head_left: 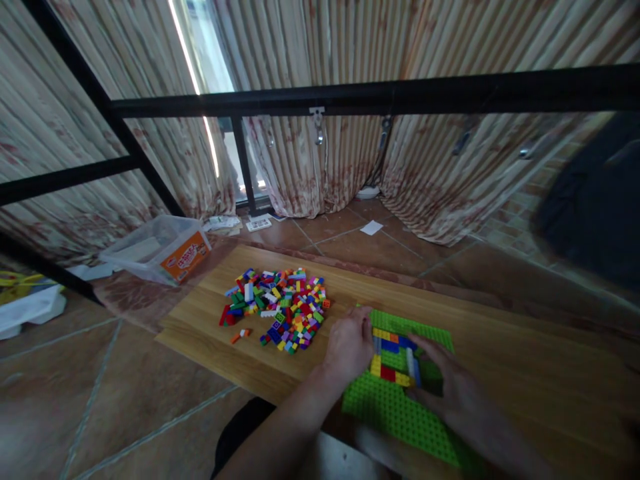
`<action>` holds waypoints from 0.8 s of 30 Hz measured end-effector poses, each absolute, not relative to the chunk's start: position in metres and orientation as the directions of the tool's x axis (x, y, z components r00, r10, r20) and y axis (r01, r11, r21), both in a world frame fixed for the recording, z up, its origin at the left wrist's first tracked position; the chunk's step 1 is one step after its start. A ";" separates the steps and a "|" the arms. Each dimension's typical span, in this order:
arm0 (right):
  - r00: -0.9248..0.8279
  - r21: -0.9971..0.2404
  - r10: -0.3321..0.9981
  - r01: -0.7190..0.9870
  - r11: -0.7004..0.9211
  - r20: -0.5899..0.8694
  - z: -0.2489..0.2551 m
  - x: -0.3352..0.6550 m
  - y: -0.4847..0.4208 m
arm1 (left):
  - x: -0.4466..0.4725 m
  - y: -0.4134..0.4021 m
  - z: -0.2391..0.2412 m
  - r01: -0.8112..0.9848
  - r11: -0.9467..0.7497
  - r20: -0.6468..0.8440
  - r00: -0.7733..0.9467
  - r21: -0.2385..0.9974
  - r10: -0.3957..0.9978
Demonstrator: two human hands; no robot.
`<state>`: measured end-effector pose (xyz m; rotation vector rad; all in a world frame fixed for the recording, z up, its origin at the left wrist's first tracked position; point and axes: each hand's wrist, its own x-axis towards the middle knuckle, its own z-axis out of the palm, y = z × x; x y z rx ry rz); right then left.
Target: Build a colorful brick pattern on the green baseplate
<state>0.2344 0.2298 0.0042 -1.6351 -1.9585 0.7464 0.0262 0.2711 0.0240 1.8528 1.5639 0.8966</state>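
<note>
A bright green baseplate (395,407) lies on a wooden board (525,360). Yellow, blue, red and white bricks (393,357) form a small frame on it. My left hand (350,343) rests at the plate's left edge, fingers curled against the built bricks. My right hand (450,383) reaches in from the right, its fingers spread over the white and blue bricks at the frame's right side. It is blurred, and I cannot make out a brick in either hand. A pile of loose coloured bricks (280,307) lies to the left on the board.
A clear plastic box with an orange label (160,250) stands on the floor at the back left. A black metal frame (350,97) crosses above. Curtains hang behind, and papers lie on the tiled floor. A dark shape (595,200) sits at the right.
</note>
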 end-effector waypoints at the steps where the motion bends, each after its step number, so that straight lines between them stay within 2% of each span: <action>1: -0.168 -0.672 0.986 0.727 0.141 0.025 0.003 0.235 0.231 | 0.025 0.271 0.024 0.612 -0.172 0.143 0.097 0.772 0.985; 8: -0.115 -0.645 0.993 0.756 0.110 0.035 -0.005 0.246 0.241 | 0.018 0.275 0.022 0.590 -0.188 0.207 0.036 0.785 0.978; 13: -0.130 -0.633 0.989 0.760 0.148 0.076 -0.009 0.254 0.243 | -0.001 0.285 0.020 0.572 -0.164 0.228 -0.041 0.804 0.973; 20: -0.108 -0.643 0.990 0.753 0.138 0.086 -0.007 0.253 0.244 | -0.058 0.300 0.031 0.440 -0.031 0.202 -0.348 0.898 0.915; 24: -0.054 -0.658 0.989 0.742 0.130 0.134 0.000 0.249 0.242 | -0.099 0.291 0.039 0.503 0.047 0.177 -0.388 0.863 0.905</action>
